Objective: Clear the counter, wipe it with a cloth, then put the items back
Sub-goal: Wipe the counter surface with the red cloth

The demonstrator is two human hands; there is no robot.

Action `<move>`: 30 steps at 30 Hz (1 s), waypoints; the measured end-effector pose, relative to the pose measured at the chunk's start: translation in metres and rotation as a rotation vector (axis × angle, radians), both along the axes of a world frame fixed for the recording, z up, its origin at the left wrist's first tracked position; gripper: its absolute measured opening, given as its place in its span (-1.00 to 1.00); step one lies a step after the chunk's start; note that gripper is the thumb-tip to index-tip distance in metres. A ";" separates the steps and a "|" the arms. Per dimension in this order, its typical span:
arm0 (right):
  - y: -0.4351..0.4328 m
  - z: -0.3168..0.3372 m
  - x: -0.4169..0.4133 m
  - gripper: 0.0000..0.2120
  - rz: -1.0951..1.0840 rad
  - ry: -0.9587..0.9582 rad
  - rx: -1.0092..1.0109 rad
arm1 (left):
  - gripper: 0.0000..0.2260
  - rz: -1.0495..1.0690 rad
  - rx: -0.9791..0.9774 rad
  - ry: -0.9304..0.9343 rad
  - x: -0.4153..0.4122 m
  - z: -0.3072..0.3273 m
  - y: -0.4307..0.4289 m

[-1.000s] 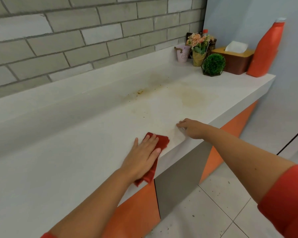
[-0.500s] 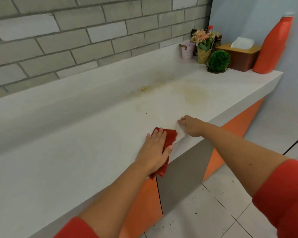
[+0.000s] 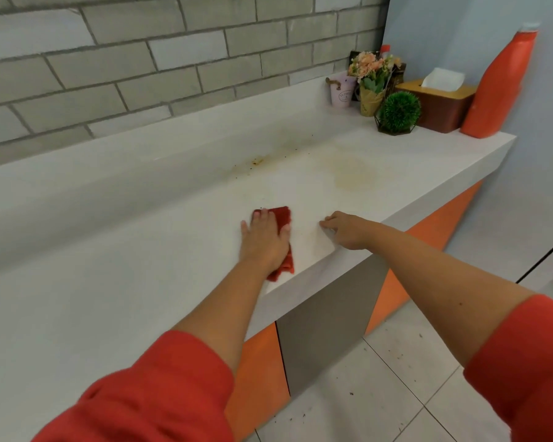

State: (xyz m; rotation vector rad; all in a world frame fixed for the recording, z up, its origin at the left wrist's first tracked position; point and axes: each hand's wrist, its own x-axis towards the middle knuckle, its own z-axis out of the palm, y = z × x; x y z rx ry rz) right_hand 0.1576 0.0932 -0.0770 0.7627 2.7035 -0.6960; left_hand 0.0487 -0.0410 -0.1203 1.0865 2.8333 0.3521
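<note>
cloth point(image 3: 283, 218) mostly hidden under left hand point(image 3: 264, 242)

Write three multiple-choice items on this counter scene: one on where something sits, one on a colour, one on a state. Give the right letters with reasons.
1. Where does the yellowish stain lie relative to the cloth?
A. Beyond it, toward the far end of the counter
B. Under it
C. On the floor

2. What colour is the cloth?
A. Blue
B. Red
C. White

3. What is the left hand doing?
A. Hanging off the counter
B. Lifting the tall orange bottle
C. Pressing flat on the cloth

Answers: 1 A, the stain lies between the cloth and the items grouped at the far end. 2 B, red fabric shows past the fingers. 3 C, the palm lies spread on the cloth on the counter, while the right hand rests near the edge.
</note>
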 end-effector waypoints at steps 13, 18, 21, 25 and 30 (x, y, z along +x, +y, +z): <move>0.004 0.005 0.005 -0.44 -0.113 0.130 -0.264 | -0.50 -0.135 -0.043 -0.056 0.011 0.006 -0.051; 0.006 0.005 0.005 -0.38 -0.136 0.163 -0.308 | -0.47 -0.190 -0.052 -0.049 0.023 0.002 0.007; 0.010 0.005 0.005 -0.39 -0.132 0.201 -0.282 | -0.47 -0.328 -0.031 -0.025 0.048 0.003 0.003; 0.016 0.001 0.008 -0.34 -0.119 0.210 -0.271 | -0.46 -0.437 -0.074 0.034 0.054 0.004 -0.044; 0.019 -0.002 0.006 -0.39 -0.126 0.209 -0.281 | -0.47 -0.315 -0.083 0.014 0.032 0.006 -0.053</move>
